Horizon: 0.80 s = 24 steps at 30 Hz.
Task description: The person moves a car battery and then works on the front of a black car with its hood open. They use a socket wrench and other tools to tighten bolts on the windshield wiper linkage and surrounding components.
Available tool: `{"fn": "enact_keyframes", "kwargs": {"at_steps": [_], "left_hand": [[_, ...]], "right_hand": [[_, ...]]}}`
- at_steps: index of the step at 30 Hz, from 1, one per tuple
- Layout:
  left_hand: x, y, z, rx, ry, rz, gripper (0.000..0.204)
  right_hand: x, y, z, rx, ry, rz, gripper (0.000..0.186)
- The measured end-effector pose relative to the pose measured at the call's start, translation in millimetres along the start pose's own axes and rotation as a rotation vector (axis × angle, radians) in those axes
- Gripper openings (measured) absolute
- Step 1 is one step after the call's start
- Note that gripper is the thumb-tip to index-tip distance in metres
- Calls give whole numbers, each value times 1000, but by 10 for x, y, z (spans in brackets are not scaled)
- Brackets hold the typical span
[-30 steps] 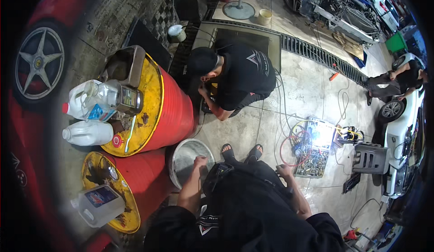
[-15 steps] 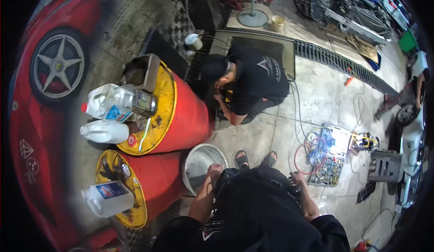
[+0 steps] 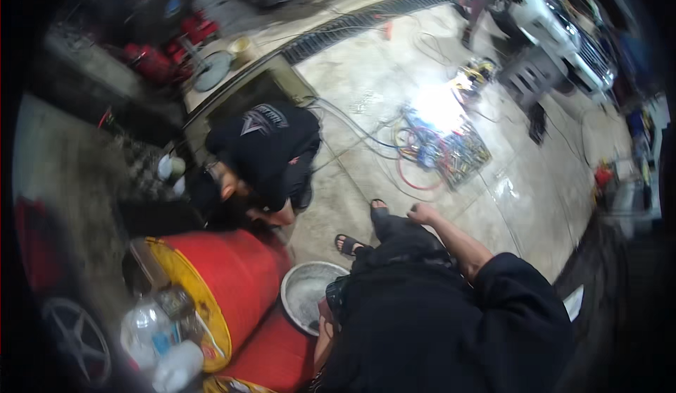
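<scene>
Right hand [image 3: 422, 214]: open floor [image 3: 503, 210] to its right; hose [image 3: 422, 188] and parts tray [image 3: 470, 157] in way ahead. Left hand [image 3: 325, 317]: basin [image 3: 308, 291] just beside, drum [image 3: 243, 270] beyond, crouching person [image 3: 264, 139] blocks ahead-left.

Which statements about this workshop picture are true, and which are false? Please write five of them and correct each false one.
1. The person's left hand is nearer to the round basin than the right hand is. True.
2. The co-worker by the red drum stands fully upright. False: the co-worker crouches low.
3. The red drum has a yellow top. True.
4. The person's own sandals are bright white. False: they are dark.
5. A dark grating runs along the floor. True.
</scene>
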State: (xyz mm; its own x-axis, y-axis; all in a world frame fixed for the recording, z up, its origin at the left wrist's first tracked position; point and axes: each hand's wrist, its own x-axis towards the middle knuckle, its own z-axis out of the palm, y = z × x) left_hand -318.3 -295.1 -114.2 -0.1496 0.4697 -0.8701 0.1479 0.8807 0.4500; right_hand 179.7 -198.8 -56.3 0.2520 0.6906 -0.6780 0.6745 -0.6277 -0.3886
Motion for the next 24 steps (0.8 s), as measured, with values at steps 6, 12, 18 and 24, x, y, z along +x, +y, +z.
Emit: {"fn": "enact_keyframes", "kwargs": {"at_steps": [6, 12, 18, 24], "left_hand": [[389, 1331, 314, 62, 33, -7, 17], [788, 2286, 580, -15, -15, 164, 15], [905, 2436, 1215, 198, 50, 302, 25], [667, 2448, 1681, 539, 121, 376, 35]], "right_hand": [[-166, 901, 96, 53, 58, 160, 45], [46, 1049, -205, 305, -142, 486, 50], [640, 1299, -574, 830, -30, 385, 29], [1019, 1583, -962, 828, -156, 414, 26]]}}
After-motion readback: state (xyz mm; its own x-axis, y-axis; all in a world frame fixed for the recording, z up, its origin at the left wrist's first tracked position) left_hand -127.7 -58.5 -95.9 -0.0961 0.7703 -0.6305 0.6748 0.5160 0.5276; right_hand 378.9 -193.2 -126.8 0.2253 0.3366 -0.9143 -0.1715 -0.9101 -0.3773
